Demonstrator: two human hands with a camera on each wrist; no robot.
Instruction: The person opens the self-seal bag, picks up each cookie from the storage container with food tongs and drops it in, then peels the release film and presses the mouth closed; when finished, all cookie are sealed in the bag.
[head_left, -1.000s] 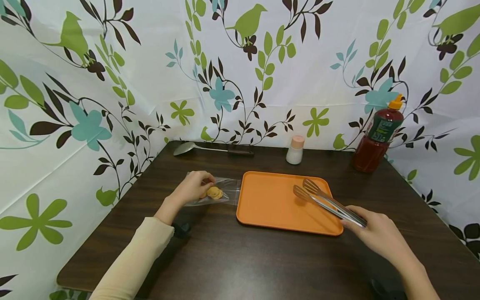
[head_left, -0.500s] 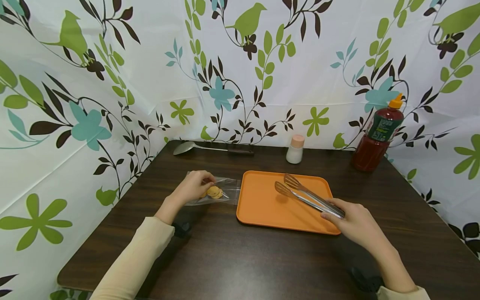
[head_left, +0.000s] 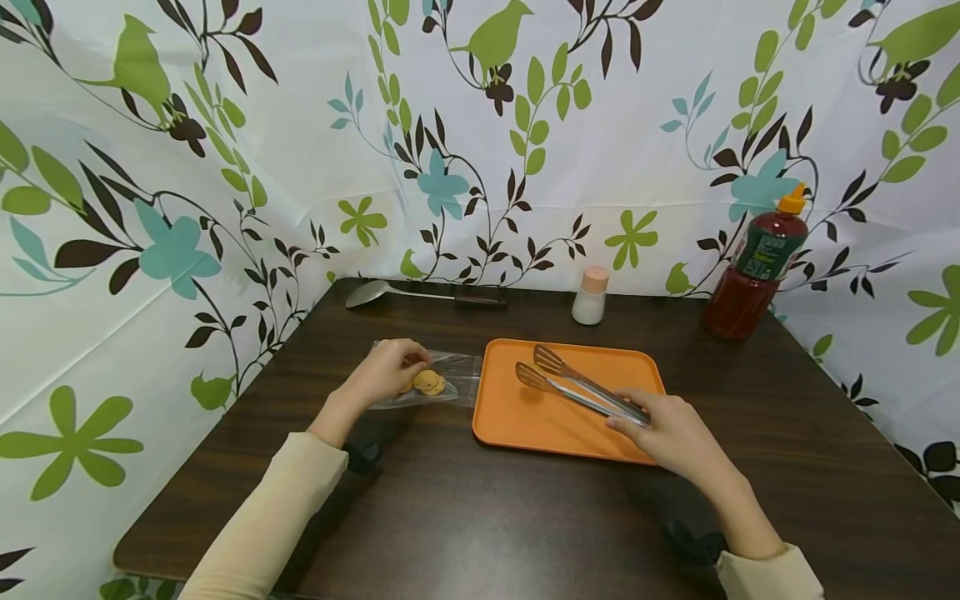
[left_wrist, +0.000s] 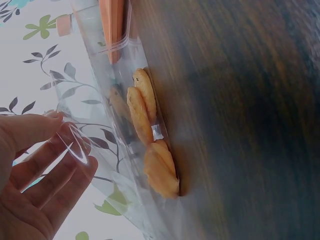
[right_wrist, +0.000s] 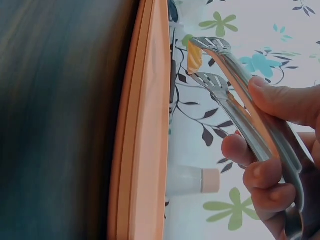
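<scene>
My left arm reaches forward from the lower left in a pale cream sleeve, wrist bent so that my left hand point(head_left: 386, 368) hangs over a clear, flat plastic bag point(head_left: 463, 377). My thumb and fingertips pinch its thin upper film, raising it off the round golden-brown cookies point(head_left: 429, 382) that lie inside. The bag rests on the dark brown wood-grain table point(head_left: 465, 508), its open-looking end just beside the left edge of a shallow, rectangular orange tray point(head_left: 517, 431).

My right arm slants in from the lower right, its cream cuff near the wrist. My right hand point(head_left: 671, 429) is above the tray's right part, gripping the long silver metal tongs point(head_left: 600, 392) near their rear end, thumb along one arm and fingers curled round the other. The tongs point left and away from me, their slotted heads parted and hovering over the tray.
</scene>
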